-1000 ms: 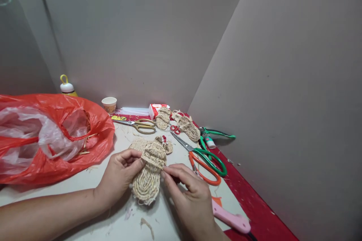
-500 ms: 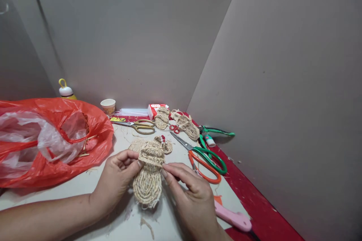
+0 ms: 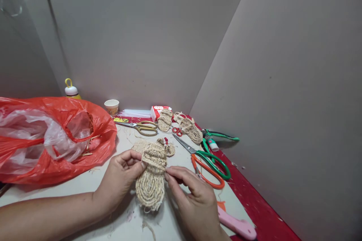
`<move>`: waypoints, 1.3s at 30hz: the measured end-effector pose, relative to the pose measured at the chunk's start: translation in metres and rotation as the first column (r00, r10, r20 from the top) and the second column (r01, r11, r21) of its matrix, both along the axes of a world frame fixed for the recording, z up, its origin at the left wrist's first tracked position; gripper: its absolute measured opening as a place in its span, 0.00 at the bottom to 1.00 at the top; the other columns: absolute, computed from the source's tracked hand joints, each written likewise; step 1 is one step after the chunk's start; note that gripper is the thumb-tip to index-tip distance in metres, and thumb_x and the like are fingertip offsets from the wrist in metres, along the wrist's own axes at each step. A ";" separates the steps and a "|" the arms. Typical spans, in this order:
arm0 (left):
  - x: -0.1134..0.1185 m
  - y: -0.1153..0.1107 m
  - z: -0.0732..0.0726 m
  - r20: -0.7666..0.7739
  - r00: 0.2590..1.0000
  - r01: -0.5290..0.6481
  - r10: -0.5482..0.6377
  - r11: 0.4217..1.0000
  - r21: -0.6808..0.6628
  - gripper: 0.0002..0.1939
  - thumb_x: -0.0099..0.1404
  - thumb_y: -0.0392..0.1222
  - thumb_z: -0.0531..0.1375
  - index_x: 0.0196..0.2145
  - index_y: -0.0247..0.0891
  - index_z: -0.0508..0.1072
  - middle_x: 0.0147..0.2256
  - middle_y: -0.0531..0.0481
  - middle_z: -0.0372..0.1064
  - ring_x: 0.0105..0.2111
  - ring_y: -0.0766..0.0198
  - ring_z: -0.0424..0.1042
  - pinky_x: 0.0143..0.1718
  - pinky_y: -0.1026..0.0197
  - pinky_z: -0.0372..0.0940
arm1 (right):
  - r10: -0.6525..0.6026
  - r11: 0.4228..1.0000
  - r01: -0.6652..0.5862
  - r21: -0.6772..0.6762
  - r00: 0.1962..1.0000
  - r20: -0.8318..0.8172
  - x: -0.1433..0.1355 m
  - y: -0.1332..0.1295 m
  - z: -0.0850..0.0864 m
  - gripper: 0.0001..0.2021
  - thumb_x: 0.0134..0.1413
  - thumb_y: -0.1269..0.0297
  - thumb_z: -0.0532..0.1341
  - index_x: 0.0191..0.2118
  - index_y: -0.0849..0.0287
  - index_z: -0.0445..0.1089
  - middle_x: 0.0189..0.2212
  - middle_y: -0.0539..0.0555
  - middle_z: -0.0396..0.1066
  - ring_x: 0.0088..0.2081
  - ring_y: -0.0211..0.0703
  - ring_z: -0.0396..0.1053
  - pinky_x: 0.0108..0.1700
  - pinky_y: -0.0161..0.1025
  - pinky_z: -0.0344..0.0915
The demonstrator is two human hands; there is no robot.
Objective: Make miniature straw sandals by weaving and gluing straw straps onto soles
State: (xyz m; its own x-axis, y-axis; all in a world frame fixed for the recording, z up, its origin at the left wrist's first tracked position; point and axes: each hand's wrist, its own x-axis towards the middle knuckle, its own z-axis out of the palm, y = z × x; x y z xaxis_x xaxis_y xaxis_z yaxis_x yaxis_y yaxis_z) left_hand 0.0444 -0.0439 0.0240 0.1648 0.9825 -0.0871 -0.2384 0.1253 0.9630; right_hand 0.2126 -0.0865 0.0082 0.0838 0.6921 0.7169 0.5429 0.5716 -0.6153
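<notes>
A small woven straw slipper [image 3: 150,186] is held between my two hands, its rounded sole end toward me and a braided strap across its upper part. My left hand [image 3: 120,175] pinches the left end of the strap between thumb and fingers. At the strap's right end, my right hand [image 3: 195,197] pinches the edge with thumb and forefinger. Just behind lies a little straw piece with red and white beads [image 3: 166,146]. Another pale woven piece [image 3: 138,146] shows partly behind the slipper.
To the left spreads a red plastic bag [image 3: 104,131]. Gold-handled scissors [image 3: 145,128], green-handled scissors [image 3: 212,158], orange-handled scissors [image 3: 207,173] and a pink handle [image 3: 237,225] lie about. Further back are more straw slippers [image 3: 190,130], a paper cup [image 3: 112,109] and pliers [image 3: 223,135].
The whole view has shifted slightly, so everything sits a little further right. Both hands keep their pinch on the slipper's strap, with hardly any other movement.
</notes>
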 end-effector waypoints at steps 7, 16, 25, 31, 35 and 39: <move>-0.002 0.000 0.002 -0.007 1.000 0.021 -0.021 1.000 -0.015 0.14 0.50 0.43 0.68 0.29 0.34 0.70 0.21 0.57 0.64 0.23 0.72 0.59 0.26 0.69 0.55 | 0.041 0.999 -0.043 -0.024 0.995 -0.091 0.000 0.000 0.001 0.08 0.51 0.77 0.63 0.33 0.57 0.75 0.28 0.52 0.77 0.30 0.41 0.75 0.34 0.34 0.73; -0.003 -0.003 0.005 0.040 0.998 0.044 -0.042 0.997 -0.061 0.16 0.49 0.45 0.69 0.30 0.34 0.70 0.23 0.55 0.67 0.25 0.70 0.63 0.29 0.67 0.57 | 0.092 0.995 -0.095 -0.019 0.988 -0.125 -0.001 0.000 0.003 0.10 0.49 0.78 0.63 0.34 0.55 0.78 0.29 0.52 0.77 0.31 0.39 0.75 0.34 0.32 0.72; -0.002 -0.002 0.002 0.050 0.998 0.033 -0.031 0.998 -0.045 0.14 0.51 0.44 0.68 0.30 0.34 0.69 0.24 0.54 0.68 0.25 0.69 0.64 0.28 0.67 0.58 | 0.067 0.973 -0.134 -0.188 0.943 -0.326 -0.002 -0.001 0.000 0.07 0.49 0.72 0.65 0.32 0.53 0.78 0.27 0.51 0.77 0.27 0.39 0.73 0.30 0.33 0.70; -0.002 -0.002 0.001 0.053 0.997 0.049 -0.047 0.998 -0.034 0.14 0.51 0.43 0.68 0.31 0.34 0.69 0.23 0.56 0.66 0.25 0.68 0.66 0.29 0.66 0.60 | -0.003 0.923 -0.184 -0.337 0.874 -0.485 -0.005 -0.001 0.002 0.02 0.46 0.65 0.68 0.28 0.55 0.78 0.26 0.53 0.76 0.28 0.40 0.71 0.31 0.34 0.70; -0.002 -0.002 -0.001 0.066 0.996 0.063 -0.060 0.997 -0.034 0.14 0.51 0.43 0.68 0.31 0.35 0.70 0.23 0.56 0.65 0.26 0.67 0.67 0.30 0.65 0.61 | -0.058 0.847 -0.302 -0.438 0.766 -0.640 -0.006 0.003 -0.002 0.08 0.42 0.60 0.71 0.28 0.57 0.76 0.23 0.50 0.74 0.24 0.37 0.69 0.28 0.33 0.68; -0.002 0.000 -0.003 0.055 0.997 0.049 -0.048 0.998 -0.031 0.12 0.52 0.42 0.68 0.30 0.35 0.70 0.22 0.56 0.65 0.26 0.67 0.67 0.30 0.66 0.61 | -0.042 0.810 -0.445 -0.382 0.606 -0.794 -0.008 0.006 -0.007 0.11 0.43 0.62 0.72 0.33 0.54 0.73 0.27 0.47 0.73 0.29 0.35 0.69 0.33 0.30 0.67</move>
